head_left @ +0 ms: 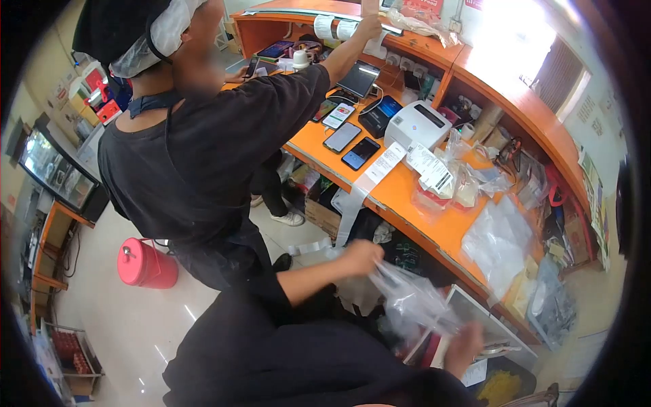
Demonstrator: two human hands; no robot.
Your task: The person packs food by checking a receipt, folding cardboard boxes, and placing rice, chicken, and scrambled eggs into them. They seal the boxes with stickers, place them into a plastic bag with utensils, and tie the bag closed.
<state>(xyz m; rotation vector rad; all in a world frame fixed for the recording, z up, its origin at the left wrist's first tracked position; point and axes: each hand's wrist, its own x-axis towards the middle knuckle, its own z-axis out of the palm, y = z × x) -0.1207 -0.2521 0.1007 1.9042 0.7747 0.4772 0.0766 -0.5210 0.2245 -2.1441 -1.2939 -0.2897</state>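
Note:
A clear plastic bag [415, 298] is stretched between my two hands in front of the orange counter [434, 234]. My left hand [359, 258] is closed, its fist gripping the bag's upper left end. Lower right, my right hand [464, 347] is slightly blurred and closed on the bag's other end. Beneath the bag, an open drawer or box with a pale edge [491, 321] partly shows. On the counter beyond lie a stack of clear plastic bags [498, 234] and a packed bag with a printed receipt [430, 169].
A co-worker in black [203, 149] stands at my left, one arm reaching to the upper shelf. A white label printer [417, 125] feeds a paper strip [352, 203] over the counter edge. Several phones [342, 138] lie beside it. A red bucket [149, 264] stands on the floor.

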